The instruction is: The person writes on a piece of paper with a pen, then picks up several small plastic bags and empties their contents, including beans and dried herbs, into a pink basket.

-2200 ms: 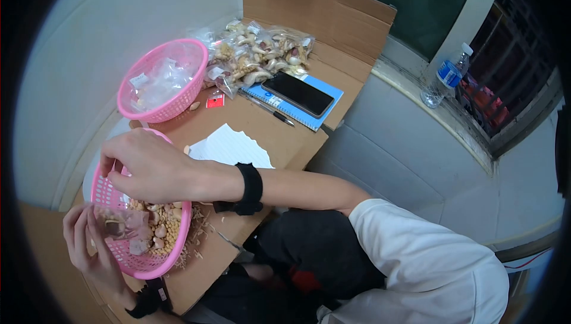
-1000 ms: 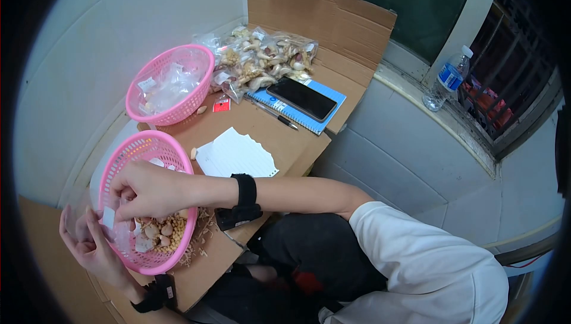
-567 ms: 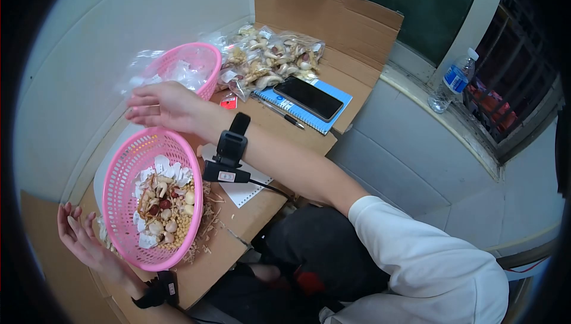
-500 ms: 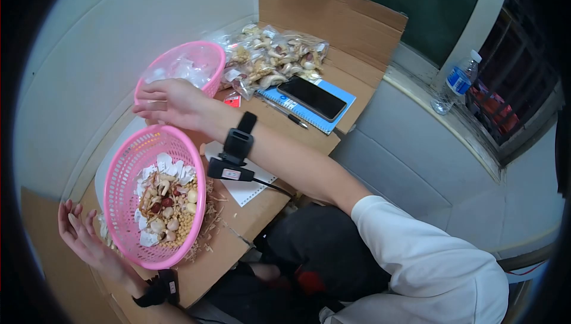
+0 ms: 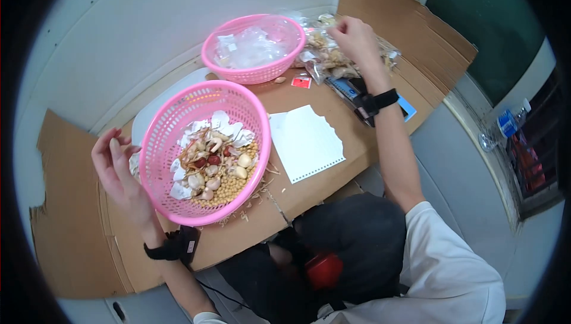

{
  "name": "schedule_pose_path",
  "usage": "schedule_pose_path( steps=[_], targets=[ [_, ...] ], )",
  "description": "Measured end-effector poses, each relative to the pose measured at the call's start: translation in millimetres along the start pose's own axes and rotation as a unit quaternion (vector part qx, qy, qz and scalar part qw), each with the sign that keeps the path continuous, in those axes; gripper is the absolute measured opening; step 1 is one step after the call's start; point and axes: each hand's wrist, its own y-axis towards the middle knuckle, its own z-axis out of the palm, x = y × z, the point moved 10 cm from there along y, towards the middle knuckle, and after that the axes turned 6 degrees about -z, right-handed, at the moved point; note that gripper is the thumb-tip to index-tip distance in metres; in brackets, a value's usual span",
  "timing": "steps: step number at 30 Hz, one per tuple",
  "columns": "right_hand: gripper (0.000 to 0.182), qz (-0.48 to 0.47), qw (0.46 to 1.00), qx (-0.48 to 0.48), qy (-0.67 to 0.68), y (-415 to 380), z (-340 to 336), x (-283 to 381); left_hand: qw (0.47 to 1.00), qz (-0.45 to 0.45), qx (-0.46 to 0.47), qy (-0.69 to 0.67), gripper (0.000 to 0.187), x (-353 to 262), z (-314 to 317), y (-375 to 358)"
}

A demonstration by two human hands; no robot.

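My left hand (image 5: 116, 175) is raised beside the left rim of the near pink basket (image 5: 245, 93), its fingers loosely bent and apart, holding nothing. Inside that basket are yellow soybeans (image 5: 229, 192), thin roots, red dates (image 5: 213, 160), pale bulb-like pieces and white paper scraps (image 5: 220, 119). My right hand (image 5: 357, 40) is over the filled clear bags (image 5: 333, 56) at the back. Its fingers are curled together; whether they grip a bag, I cannot make out. Both wrists wear black straps.
A second pink basket (image 5: 253, 75) holds empty clear bags (image 5: 256, 44). Torn notepaper (image 5: 306, 142), a red packet (image 5: 301, 81) and a partly covered blue notebook (image 5: 407, 109) lie on the cardboard (image 5: 262, 220). A plastic bottle (image 5: 505, 124) is on the sill at right.
My right hand has gone from above the gap between the baskets to the filled bags, and its spread fingers have curled. My left hand stays beside the near basket. The view has shifted.
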Motion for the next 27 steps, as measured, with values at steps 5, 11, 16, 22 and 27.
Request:
schedule_pose_path(
  steps=[5, 11, 16, 22, 27],
  targets=[
    [0.053, 0.015, 0.982, 0.129, -0.138, -9.5, 66.5, -61.3, 1.0, -0.003, 0.005, -0.015, 0.025, -0.7, 1.9, -0.2],
    [0.061, 0.034, 0.991, 0.128, -0.036, -9.6, 49.2, -57.0, 1.0, 0.008, 0.011, -0.015, 0.024, -1.8, 2.1, 0.4],
    [0.053, 0.022, 0.999, 0.031, 0.012, 0.6, 15.1, -50.8, 1.0, 0.011, 0.008, -0.006, 0.028, -3.6, 3.2, -0.2],
    [0.034, -0.12, 0.963, -0.019, 0.239, -4.9, -48.6, 76.5, 0.991, 0.006, 0.136, 0.017, 0.037, 1.7, 18.7, -5.2],
    [0.03, -0.199, 0.864, 0.134, 0.444, -65.5, -12.1, 213.1, 0.976, -0.007, 0.213, -0.045, 0.044, -3.7, 32.6, -11.2]
  ],
)
